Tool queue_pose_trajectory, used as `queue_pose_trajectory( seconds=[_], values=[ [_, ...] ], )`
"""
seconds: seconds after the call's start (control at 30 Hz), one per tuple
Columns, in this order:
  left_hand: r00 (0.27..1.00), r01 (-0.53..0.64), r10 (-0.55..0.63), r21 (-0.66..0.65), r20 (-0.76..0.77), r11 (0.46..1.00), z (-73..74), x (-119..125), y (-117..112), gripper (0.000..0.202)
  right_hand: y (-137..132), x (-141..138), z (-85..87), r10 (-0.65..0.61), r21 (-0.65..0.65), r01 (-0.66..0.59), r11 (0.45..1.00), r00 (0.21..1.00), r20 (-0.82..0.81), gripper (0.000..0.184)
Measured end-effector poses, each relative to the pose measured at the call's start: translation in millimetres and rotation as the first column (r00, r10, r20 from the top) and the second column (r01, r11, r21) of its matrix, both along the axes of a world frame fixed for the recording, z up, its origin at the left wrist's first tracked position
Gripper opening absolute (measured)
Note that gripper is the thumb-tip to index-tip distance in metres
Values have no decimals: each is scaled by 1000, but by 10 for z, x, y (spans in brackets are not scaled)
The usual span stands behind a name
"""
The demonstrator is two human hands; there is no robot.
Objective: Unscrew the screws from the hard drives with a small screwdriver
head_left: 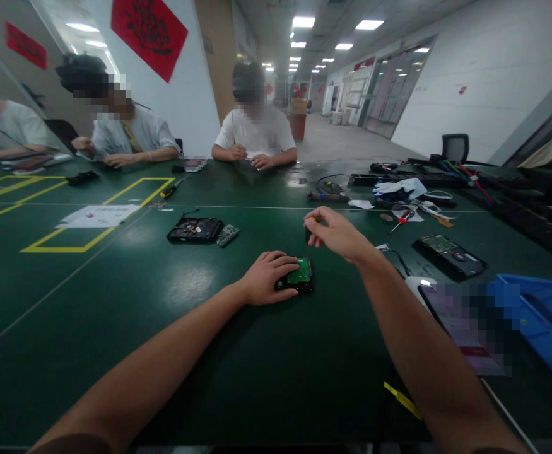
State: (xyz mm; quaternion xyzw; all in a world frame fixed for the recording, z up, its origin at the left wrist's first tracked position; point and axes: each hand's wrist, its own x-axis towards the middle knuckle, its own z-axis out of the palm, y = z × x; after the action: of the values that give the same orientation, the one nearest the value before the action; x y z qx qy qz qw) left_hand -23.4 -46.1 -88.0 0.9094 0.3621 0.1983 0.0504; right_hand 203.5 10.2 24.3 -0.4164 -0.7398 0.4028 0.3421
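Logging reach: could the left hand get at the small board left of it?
Probably yes: only tabletop lies between the left hand and the board, though that hand steadies a drive.

Electronics workshop: loose circuit board (228,235), screwdriver (404,218)

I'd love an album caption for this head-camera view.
Left hand on a green-boarded hard drive, right hand holding a small tool above a green table.

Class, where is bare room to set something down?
Bare: green tabletop left of the left hand, nearer than the paper, and nearer than the drive under that hand. Crowded: the right, with gloves, another drive, a blue tray.
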Motion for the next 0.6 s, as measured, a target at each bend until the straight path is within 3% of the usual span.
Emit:
queue_pose_trajectory(
  seconds=[0.33, 0.5, 0.6],
  values=[
    [1000, 1, -1, -4, 13, 1000, -16, 10, 5, 70, 24, 10, 16, 101, -68, -103, 992, 994, -31, 21],
    [1000, 2, -2, -4, 17, 1000, -4, 9, 0, 68, -25, -17, 40, 30, -204, -53, 978, 993, -113, 13],
    [1000, 4, -4, 1, 13, 1000, -16, 2, 7, 69, -24, -14, 58, 34, -215, -61, 975, 992, -123, 10]
  ],
)
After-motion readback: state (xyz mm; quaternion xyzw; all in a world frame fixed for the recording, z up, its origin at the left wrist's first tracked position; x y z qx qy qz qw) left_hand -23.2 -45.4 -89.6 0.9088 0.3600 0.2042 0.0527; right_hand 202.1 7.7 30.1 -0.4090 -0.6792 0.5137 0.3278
